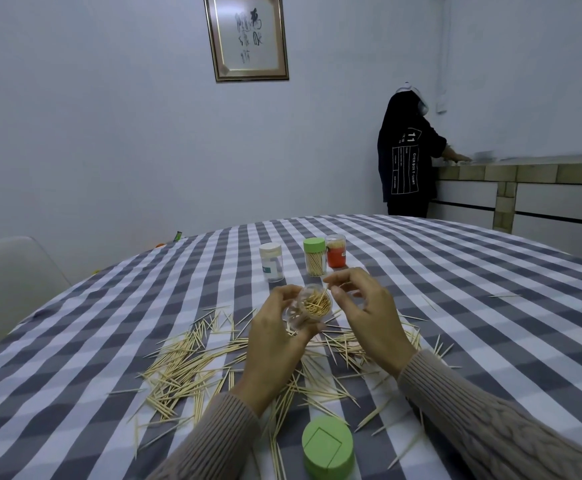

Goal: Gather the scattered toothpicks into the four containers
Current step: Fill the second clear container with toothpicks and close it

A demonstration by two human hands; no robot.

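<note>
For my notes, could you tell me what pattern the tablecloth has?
The tablecloth has grey and white checks, clearest in the head view.

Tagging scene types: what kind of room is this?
Probably a home dining room or kitchen: a table in a checked tablecloth, a tiled counter along the wall, and a framed calligraphy piece.

Toothpicks (185, 368) – pale bare wood, matt. Held jar (312, 306) – clear glossy plastic. Green lid (327, 445) – smooth matt plastic. Checked cloth (455, 271) over surface – soft woven fabric. Sleeves (473, 410) – ribbed knit.
</note>
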